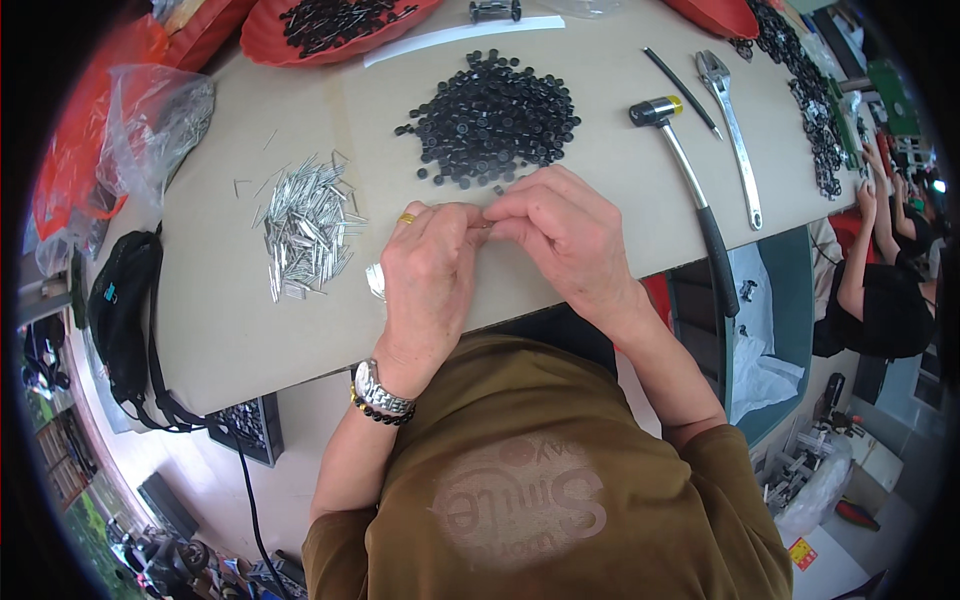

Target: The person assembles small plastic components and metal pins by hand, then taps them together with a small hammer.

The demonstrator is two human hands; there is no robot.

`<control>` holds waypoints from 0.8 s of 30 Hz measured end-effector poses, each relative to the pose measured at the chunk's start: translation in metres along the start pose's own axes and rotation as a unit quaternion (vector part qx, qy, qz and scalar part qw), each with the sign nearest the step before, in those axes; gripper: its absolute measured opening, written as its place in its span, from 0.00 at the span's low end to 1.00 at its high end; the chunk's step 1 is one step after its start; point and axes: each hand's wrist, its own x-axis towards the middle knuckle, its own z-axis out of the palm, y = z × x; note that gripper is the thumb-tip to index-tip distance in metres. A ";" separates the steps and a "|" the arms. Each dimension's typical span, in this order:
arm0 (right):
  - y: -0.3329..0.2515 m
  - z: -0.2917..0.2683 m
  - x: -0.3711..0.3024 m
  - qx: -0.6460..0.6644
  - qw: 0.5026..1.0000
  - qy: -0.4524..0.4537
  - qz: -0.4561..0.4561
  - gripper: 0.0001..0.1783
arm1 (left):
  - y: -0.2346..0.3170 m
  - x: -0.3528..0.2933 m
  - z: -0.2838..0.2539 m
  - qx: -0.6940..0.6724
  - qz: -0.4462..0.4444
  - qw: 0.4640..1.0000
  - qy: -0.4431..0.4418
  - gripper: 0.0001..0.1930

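Note:
My left hand [428,275] and my right hand [568,235] meet over the table, their fingertips pinched together. Whatever lies between them is small and mostly covered by the fingers. Just beyond the hands is a heap of small black round caps [490,115]. To the left lies a pile of thin silvery metal pins [305,225], a few strewn at its edge. Close against my left hand, a few more silvery pieces [375,281] show, partly hidden by it.
On the right lie a mallet [697,170] with a black-and-yellow head, an adjustable wrench [735,140] and a thin black rod [680,90]. A red tray [265,35] of black parts stands at the back. At the left edge are a black bag [125,300] and clear plastic bags [160,125].

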 end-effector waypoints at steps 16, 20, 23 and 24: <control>-0.002 0.001 0.006 -0.050 0.997 -0.045 -0.037 0.12 | -0.003 -0.001 0.002 -0.012 -0.002 1.000 0.012 0.04; -0.001 -0.001 0.006 -0.084 0.992 -0.061 -0.073 0.10 | -0.006 -0.001 0.005 -0.010 -0.002 1.000 0.013 0.05; -0.001 -0.003 0.006 -0.114 0.986 -0.077 -0.096 0.09 | -0.007 -0.001 0.005 -0.009 0.000 1.000 0.015 0.06; -0.001 -0.004 0.007 -0.125 0.983 -0.086 -0.103 0.09 | -0.007 0.000 0.005 -0.009 0.000 1.000 0.015 0.06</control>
